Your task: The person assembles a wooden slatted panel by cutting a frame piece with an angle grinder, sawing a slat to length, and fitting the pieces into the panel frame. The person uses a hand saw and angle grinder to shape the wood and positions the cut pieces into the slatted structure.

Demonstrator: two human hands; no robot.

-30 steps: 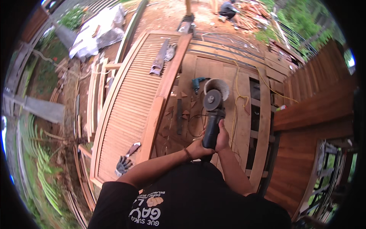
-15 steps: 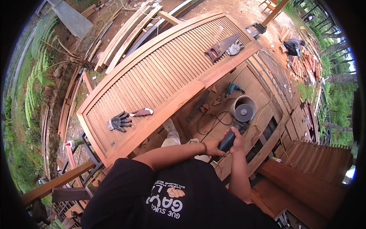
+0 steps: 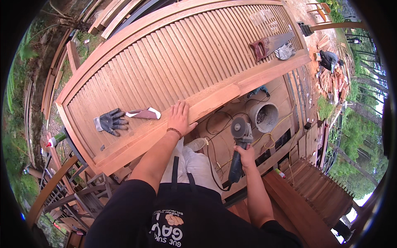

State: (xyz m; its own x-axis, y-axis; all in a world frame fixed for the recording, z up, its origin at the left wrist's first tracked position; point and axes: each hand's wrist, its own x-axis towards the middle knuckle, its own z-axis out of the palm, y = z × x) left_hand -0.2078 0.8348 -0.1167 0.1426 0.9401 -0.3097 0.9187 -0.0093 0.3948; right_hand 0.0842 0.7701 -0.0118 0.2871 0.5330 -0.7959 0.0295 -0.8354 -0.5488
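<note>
My left hand (image 3: pixel 180 120) lies flat on the near rail of a large louvred wooden panel (image 3: pixel 165 62), its fingers stretched out. In my right hand (image 3: pixel 245 156) is a dark angle grinder (image 3: pixel 236 163), gripped around the body just below its head. The grinder's round disc points up and away from me, in front of the panel's near edge. Left of my left hand, a black-and-grey work glove (image 3: pixel 111 122) and a curled piece of sandpaper (image 3: pixel 144 113) rest on the panel. A handsaw (image 3: pixel 269 45) and a grey glove (image 3: pixel 285 52) lie at its far right.
A grey bucket (image 3: pixel 264 117) stands on the floor right of the grinder. Cords and a blue drill (image 3: pixel 258 91) lie near it. Stacked timber (image 3: pixel 111 14) is at the far left. A person (image 3: pixel 328 60) crouches by wood offcuts at the far right. A glue bottle (image 3: pixel 56 139) sits left.
My left hand has let go of the grinder and moved left onto the panel's rail. My right hand has drawn the grinder away from the bucket. The view has shifted closer to the panel.
</note>
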